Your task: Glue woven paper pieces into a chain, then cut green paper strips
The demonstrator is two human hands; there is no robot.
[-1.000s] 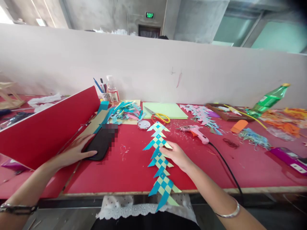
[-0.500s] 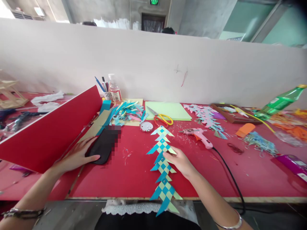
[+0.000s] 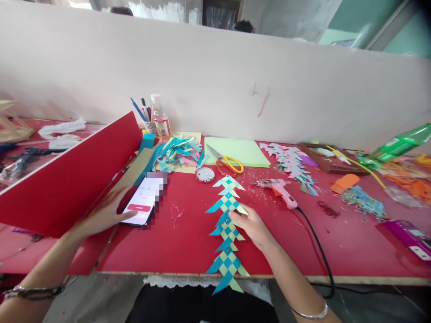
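My left hand (image 3: 106, 210) lies at the left edge of a phone (image 3: 144, 201), fingers stretched out and apart. Its thumb touches the lower part of the lit screen, where a timer and a red button show. In my right hand (image 3: 253, 224) is a string of woven paper fish (image 3: 228, 231) in blue and pale yellow, pinched at its right side between thumb and fingers. It runs lengthwise towards me, and its lowest tail hangs past the table edge. Small round eyes dot the fish. A pink glue gun (image 3: 278, 188) rests right of the string.
Yellow-and-red-handled scissors (image 3: 230, 165) lie on pale green paper (image 3: 240, 146). Paper strips (image 3: 178, 152) are heaped behind the phone, near a round tin (image 3: 205, 174). A red board (image 3: 84, 175) stands on the left. A pink fish string (image 3: 288, 159) and a green bottle (image 3: 393, 146) are at right.
The phone screen has gone from black to lit, showing a timer. My thumb stays on it. The right hand keeps hold of the fish string, and the view has tilted slightly downward.
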